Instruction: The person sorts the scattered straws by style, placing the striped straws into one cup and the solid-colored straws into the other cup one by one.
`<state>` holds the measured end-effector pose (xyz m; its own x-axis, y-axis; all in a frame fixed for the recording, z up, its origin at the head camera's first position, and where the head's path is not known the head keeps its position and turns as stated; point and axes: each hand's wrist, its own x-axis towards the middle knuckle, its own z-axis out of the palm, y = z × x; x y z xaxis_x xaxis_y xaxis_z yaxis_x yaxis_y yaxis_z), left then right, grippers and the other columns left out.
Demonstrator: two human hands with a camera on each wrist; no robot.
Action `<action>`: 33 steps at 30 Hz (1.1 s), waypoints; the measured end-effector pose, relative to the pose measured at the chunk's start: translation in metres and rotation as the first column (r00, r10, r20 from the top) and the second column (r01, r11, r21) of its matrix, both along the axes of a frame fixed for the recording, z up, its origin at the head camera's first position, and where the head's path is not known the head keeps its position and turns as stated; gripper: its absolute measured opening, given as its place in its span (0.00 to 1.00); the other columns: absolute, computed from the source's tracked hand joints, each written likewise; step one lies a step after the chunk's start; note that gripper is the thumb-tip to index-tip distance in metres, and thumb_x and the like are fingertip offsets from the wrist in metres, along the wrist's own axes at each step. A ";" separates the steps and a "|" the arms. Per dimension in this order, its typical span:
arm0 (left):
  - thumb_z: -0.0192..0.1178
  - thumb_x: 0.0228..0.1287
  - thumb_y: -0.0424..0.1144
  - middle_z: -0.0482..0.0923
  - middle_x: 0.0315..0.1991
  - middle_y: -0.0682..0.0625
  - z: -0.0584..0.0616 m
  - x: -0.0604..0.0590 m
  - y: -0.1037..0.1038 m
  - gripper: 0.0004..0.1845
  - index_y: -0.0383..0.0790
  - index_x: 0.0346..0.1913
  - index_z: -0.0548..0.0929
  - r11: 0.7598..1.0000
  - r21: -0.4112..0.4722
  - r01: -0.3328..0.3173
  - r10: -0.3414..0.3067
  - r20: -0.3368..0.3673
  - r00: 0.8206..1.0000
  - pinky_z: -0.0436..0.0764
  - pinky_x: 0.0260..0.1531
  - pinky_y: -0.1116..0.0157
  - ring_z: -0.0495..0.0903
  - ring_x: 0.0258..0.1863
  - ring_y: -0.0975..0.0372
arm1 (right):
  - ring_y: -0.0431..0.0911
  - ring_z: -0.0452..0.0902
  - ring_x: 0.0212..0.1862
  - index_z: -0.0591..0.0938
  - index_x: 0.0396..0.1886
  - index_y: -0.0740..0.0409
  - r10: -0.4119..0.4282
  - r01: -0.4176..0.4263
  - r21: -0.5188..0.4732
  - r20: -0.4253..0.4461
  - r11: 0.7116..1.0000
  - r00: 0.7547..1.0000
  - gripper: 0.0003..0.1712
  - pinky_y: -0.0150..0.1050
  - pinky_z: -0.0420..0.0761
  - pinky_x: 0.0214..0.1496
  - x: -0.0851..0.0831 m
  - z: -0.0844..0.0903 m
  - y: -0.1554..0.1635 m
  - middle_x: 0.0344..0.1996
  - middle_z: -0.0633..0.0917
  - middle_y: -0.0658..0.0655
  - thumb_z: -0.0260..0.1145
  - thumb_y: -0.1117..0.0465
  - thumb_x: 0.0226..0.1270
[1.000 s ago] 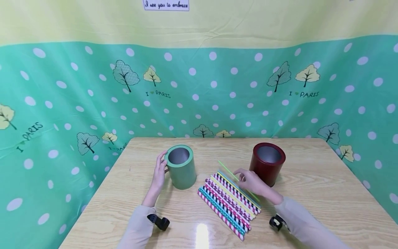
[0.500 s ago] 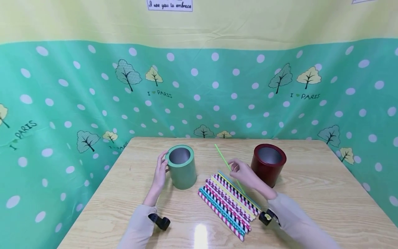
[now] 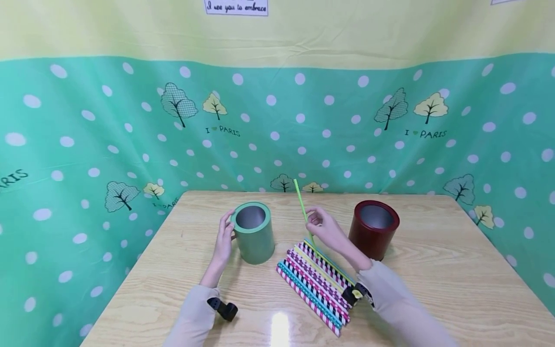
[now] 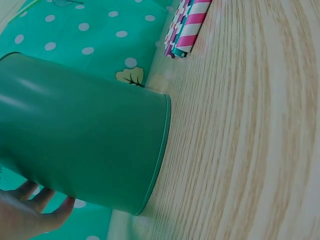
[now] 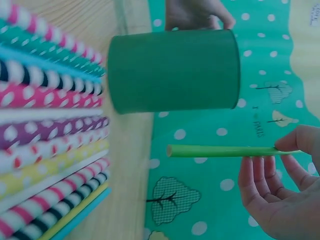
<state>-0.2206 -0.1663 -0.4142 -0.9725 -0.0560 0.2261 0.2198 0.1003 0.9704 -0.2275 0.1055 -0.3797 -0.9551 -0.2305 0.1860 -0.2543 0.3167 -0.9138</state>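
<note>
My right hand (image 3: 323, 225) pinches a light green straw (image 5: 215, 151) between thumb and fingers. In the head view the straw stands nearly upright, its lower end over the far end of a row of patterned straws (image 3: 316, 284). On the left side of a green can (image 3: 256, 243), the fingers of my left hand (image 3: 223, 238) rest against its wall near the rim. The can stands upright with its mouth up, and its visible inside is grey. In the left wrist view, those fingertips (image 4: 62, 212) touch the can's side.
A dark red can (image 3: 372, 236) stands upright to the right of my right hand. Striped, dotted and plain straws lie side by side on the wooden table (image 3: 455, 270). Behind the table hangs a green dotted curtain (image 3: 299, 130).
My right hand has lifted the green straw from beside the row and carried it left toward the green can, tilting it more upright. The left hand has stayed at the can.
</note>
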 end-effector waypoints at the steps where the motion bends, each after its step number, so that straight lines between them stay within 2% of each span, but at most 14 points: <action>1: 0.33 0.67 0.35 0.65 0.51 0.32 0.000 0.000 0.000 0.22 0.36 0.63 0.56 1.000 0.001 0.001 -0.001 -0.004 1.000 0.64 0.49 0.48 0.68 0.41 0.63 | 0.47 0.72 0.34 0.69 0.50 0.65 -0.001 0.001 -0.014 0.000 1.000 1.000 0.19 0.39 0.78 0.33 0.000 0.002 -0.002 0.33 0.76 0.61 0.55 0.72 0.56; 9: 0.33 0.67 0.35 0.64 0.52 0.33 -0.002 0.000 0.001 0.22 0.34 0.63 0.56 1.000 0.005 0.004 -0.004 -0.016 1.000 0.63 0.49 0.48 0.68 0.39 0.68 | 0.54 0.73 0.35 0.69 0.49 0.67 -0.013 0.010 -0.167 -0.019 0.986 1.000 0.18 0.50 0.77 0.39 -0.005 0.014 -0.016 0.35 0.76 0.65 0.55 0.72 0.57; 15: 0.34 0.68 0.35 0.65 0.49 0.32 -0.003 0.000 0.002 0.22 0.35 0.63 0.56 1.000 -0.001 -0.006 0.006 -0.028 1.000 0.63 0.49 0.47 0.67 0.38 0.70 | 0.53 0.75 0.34 0.69 0.46 0.66 -0.030 0.017 -0.260 -0.045 0.966 0.999 0.15 0.42 0.79 0.37 -0.002 0.027 -0.029 0.34 0.75 0.65 0.55 0.71 0.59; 18: 0.33 0.68 0.35 0.63 0.52 0.32 -0.003 0.000 0.002 0.22 0.34 0.63 0.56 1.000 -0.001 -0.007 0.007 -0.033 0.999 0.63 0.49 0.47 0.67 0.39 0.69 | 0.53 0.75 0.33 0.69 0.46 0.66 -0.033 0.014 -0.310 -0.057 0.951 0.998 0.13 0.44 0.78 0.38 -0.002 0.031 -0.034 0.34 0.76 0.66 0.55 0.70 0.60; 22: 0.34 0.67 0.35 0.62 0.54 0.33 -0.003 0.000 0.002 0.22 0.34 0.63 0.56 1.000 0.003 -0.010 0.011 -0.036 0.999 0.63 0.48 0.48 0.68 0.38 0.69 | 0.47 0.75 0.32 0.68 0.46 0.68 -0.036 0.009 -0.362 -0.066 0.932 0.997 0.14 0.47 0.78 0.40 -0.003 0.036 -0.040 0.34 0.77 0.64 0.55 0.70 0.60; 24: 0.34 0.67 0.35 0.63 0.54 0.33 -0.002 0.000 0.002 0.22 0.34 0.63 0.56 1.000 0.001 -0.012 0.012 -0.035 0.999 0.63 0.48 0.48 0.68 0.38 0.70 | 0.46 0.75 0.32 0.69 0.46 0.68 -0.039 0.012 -0.381 -0.064 0.924 0.997 0.14 0.45 0.78 0.40 -0.003 0.039 -0.043 0.34 0.77 0.64 0.55 0.70 0.60; 29: 0.33 0.67 0.35 0.63 0.54 0.33 -0.001 0.001 0.003 0.22 0.34 0.63 0.56 1.000 -0.001 -0.018 0.017 -0.025 1.000 0.64 0.47 0.49 0.68 0.37 0.70 | 0.48 0.75 0.33 0.69 0.45 0.69 -0.058 0.025 -0.425 -0.064 0.905 0.996 0.14 0.42 0.78 0.41 -0.003 0.046 -0.051 0.36 0.76 0.66 0.55 0.71 0.59; 33: 0.33 0.67 0.35 0.63 0.55 0.34 -0.001 0.001 0.004 0.22 0.34 0.63 0.56 1.000 -0.003 -0.022 0.022 -0.020 1.000 0.64 0.47 0.50 0.68 0.37 0.70 | 0.51 0.76 0.35 0.69 0.45 0.72 -0.072 0.028 -0.460 -0.078 0.888 0.994 0.14 0.45 0.77 0.44 -0.004 0.048 -0.057 0.36 0.75 0.68 0.55 0.72 0.59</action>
